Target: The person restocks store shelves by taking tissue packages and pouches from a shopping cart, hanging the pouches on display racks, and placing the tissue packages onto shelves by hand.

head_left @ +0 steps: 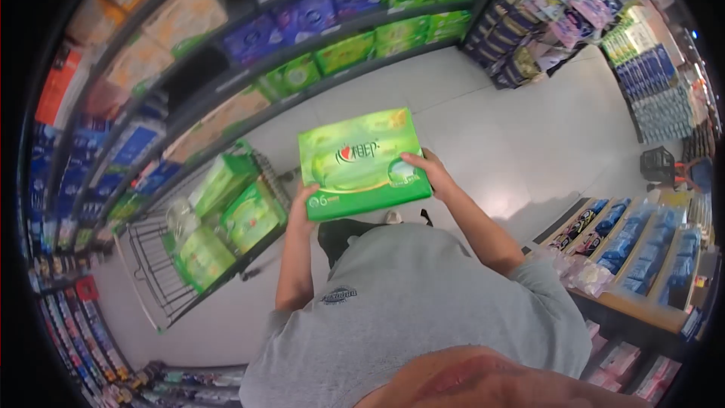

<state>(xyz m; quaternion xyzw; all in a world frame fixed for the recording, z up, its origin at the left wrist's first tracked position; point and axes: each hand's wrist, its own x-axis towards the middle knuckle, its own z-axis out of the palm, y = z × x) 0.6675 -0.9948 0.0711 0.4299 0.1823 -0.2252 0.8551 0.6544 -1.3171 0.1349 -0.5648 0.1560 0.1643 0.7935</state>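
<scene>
The left hand and right hand are pinching one green tissue multipack marked 6, thumbs pressing its upper face near opposite side edges. It is hanging above the floor, before the grey T-shirt. Leftward, one wire shopping cart is carrying at least three green packs, crowding its end nearest the multipack. Beyond, shelving is bordering the aisle; bare floor is stretching right toward one display table's edge.

Single head-worn fisheye view, facing forward and down, close above the gray shirt
</scene>
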